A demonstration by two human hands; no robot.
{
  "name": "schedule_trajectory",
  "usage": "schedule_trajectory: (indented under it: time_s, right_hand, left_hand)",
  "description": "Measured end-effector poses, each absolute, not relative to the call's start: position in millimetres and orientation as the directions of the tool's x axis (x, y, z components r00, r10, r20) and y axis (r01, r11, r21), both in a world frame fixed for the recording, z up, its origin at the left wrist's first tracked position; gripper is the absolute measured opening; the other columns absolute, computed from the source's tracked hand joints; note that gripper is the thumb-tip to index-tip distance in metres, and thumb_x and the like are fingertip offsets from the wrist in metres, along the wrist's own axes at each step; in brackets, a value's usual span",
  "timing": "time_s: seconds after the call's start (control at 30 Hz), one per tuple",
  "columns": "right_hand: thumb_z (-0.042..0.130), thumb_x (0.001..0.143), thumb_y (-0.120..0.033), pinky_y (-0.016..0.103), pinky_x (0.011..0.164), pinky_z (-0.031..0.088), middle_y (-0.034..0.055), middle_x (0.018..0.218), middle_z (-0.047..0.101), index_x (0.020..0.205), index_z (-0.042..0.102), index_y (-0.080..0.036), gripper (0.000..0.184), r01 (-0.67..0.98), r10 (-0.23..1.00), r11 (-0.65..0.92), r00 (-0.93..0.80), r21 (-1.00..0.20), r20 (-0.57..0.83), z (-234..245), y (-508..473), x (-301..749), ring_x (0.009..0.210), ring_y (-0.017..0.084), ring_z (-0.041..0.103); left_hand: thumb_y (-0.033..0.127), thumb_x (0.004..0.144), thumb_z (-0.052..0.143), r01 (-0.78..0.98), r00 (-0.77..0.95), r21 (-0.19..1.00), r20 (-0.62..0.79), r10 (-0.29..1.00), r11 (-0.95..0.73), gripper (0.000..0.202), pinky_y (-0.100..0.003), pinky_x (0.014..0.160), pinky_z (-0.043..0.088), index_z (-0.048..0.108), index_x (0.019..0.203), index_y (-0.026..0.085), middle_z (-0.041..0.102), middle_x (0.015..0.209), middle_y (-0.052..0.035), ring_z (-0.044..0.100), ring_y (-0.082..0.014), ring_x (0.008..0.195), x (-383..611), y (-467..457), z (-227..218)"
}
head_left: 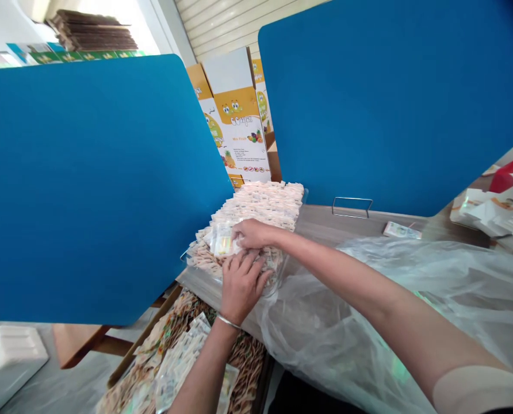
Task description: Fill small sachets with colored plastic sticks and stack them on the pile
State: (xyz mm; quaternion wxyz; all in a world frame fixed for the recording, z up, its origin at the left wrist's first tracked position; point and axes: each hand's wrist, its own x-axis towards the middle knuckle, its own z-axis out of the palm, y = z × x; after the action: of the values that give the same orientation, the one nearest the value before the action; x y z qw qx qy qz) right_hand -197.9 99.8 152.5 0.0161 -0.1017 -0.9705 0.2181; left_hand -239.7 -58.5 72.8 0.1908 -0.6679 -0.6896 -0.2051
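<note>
Rows of small pale packets [267,201] are packed closely together in a clear plastic tray or bag on the grey table. My right hand [253,234] is over them, its fingers curled against a clear plastic packet [222,240] with a yellowish patch. Just below, my left hand [242,284], with a silver bracelet at the wrist, lies over the near packets. Its fingers are spread and partly bent, with nothing visible in them. What lies under both palms is hidden.
Blue panels [88,190] stand left and right. A printed fruit carton [243,126] is behind. Below the table, an open box [127,365] holds more packets. Clear plastic sheeting [325,322] covers the right side, near a small bundle [402,231]. A white container [10,365] is lower left.
</note>
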Motion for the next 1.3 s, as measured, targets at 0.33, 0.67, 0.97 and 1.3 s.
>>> schedule_trajectory:
  time_s: [0.33,0.67,0.97,1.3]
  right_hand:
    - [0.059,0.086,-0.029,0.024,0.063,0.034,0.0052,0.086,0.07,0.088,0.065,-0.016,0.014,0.44,0.51,0.732,-0.86,-0.521,-0.009,90,77,-105,0.077,0.016,0.061]
    - [0.058,0.085,-0.024,0.024,0.07,0.038,0.0049,0.092,0.07,0.092,0.062,-0.017,0.01,0.319,0.487,0.678,-0.87,-0.662,0.08,81,87,-118,0.084,0.016,0.061]
    - [0.057,0.08,-0.023,0.032,0.075,0.045,0.0026,0.099,0.068,0.093,0.059,-0.025,0.013,0.191,0.33,0.704,-0.941,-0.684,0.077,48,70,-111,0.093,0.024,0.066]
    - [0.065,0.071,-0.017,0.041,0.081,0.051,0.0093,0.115,0.067,0.106,0.059,-0.027,0.037,0.342,0.373,0.73,-0.925,-0.592,-0.075,84,53,-106,0.107,0.032,0.065]
  left_hand:
    - [0.042,0.089,0.059,0.991,-0.127,0.049,0.577,0.807,0.12,0.039,-0.049,0.101,0.035,0.063,0.121,0.021,0.066,0.125,-0.0124,0.055,-0.0312,0.117,-245,-54,69]
    - [0.03,0.089,0.058,0.959,-0.231,0.011,0.612,0.756,0.283,0.024,-0.045,0.099,0.039,0.067,0.111,0.024,0.069,0.12,-0.0072,0.06,-0.0268,0.112,-242,-45,61]
    - [0.025,0.088,0.055,0.927,-0.216,-0.116,0.611,0.762,0.356,0.032,-0.044,0.097,0.044,0.067,0.117,0.03,0.068,0.124,-0.0025,0.061,-0.0257,0.113,-261,-47,44]
    - [0.024,0.088,0.051,0.886,-0.314,-0.137,0.526,0.79,0.443,0.031,-0.043,0.093,0.049,0.072,0.11,0.03,0.07,0.121,-0.003,0.065,-0.0255,0.11,-239,-45,77]
